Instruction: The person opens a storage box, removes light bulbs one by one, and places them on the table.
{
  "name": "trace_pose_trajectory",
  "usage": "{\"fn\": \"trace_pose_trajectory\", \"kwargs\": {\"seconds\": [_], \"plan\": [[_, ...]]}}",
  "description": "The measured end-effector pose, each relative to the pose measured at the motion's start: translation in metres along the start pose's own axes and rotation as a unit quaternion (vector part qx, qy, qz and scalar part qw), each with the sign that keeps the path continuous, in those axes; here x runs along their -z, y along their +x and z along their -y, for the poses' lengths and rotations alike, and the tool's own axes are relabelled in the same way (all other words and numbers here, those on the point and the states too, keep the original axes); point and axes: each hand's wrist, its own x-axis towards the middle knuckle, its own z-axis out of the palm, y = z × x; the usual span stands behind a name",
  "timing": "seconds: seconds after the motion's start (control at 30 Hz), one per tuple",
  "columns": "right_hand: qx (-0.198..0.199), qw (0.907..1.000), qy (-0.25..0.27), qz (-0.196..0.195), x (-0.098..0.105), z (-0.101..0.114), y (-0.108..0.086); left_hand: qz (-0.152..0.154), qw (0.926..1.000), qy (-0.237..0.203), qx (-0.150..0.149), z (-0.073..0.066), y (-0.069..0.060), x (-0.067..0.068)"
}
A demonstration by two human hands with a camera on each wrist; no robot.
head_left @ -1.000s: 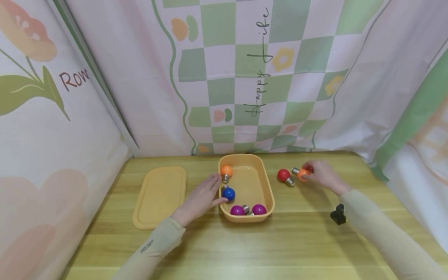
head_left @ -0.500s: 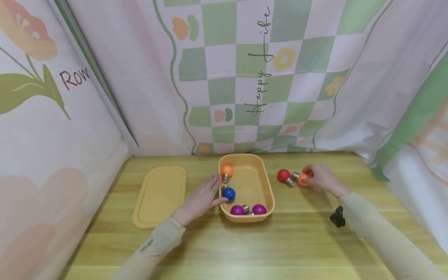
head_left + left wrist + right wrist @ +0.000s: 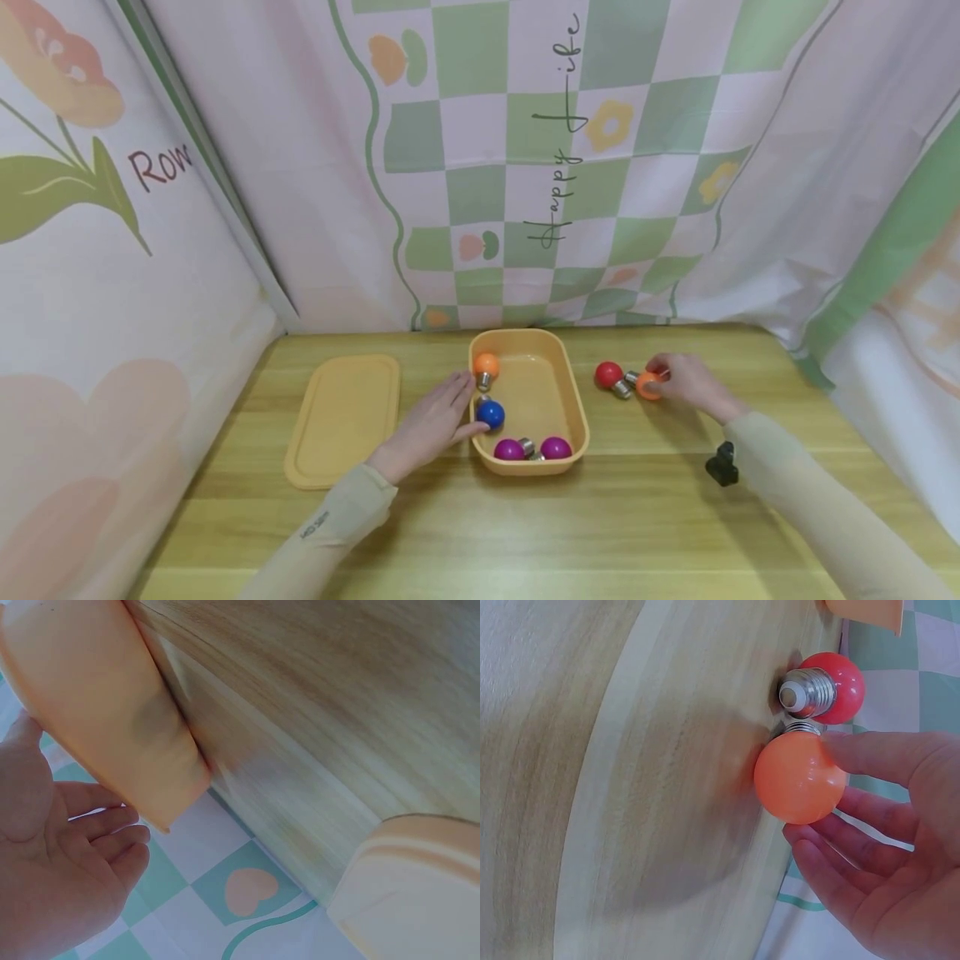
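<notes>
Right hand pinches an orange bulb out on the table, to the right of the box. Grip is narrow: thumb on one side of the globe, fingers on the other, so the metal base is left free and points toward the red bulb. Holding by the globe looks sensible, since it's the biggest surface there. Bases of the two bulbs are right next to each other, maybe touching; can't tell. Also can't tell if the held one is fully resting on the wood.

Left hand holds no bulb. Fingers fairly straight along the left wall of the yellow box, thumb at the rim near the blue bulb. Probably steadying the box.

In the box: second orange bulb by the left wall toward the back, the blue one nearer on the same side, two purple bulbs at the near end. They hug the walls, perhaps just from rolling. Lid lies flat left of the box, apart from it, seemingly parked out of the way. Small black object shows beside the right cuff. Printed cloth hangs behind.
</notes>
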Motion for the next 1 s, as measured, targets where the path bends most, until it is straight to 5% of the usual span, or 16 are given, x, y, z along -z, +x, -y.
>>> {"fn": "trace_pose_trajectory", "kwargs": {"seconds": [1.0], "plan": [[-0.003, 1.0000, -0.005, 0.005, 0.0025, 0.0015, -0.0038, 0.015, 0.9998, -0.008, 0.013, -0.0008, 0.0015, 0.0002]]}}
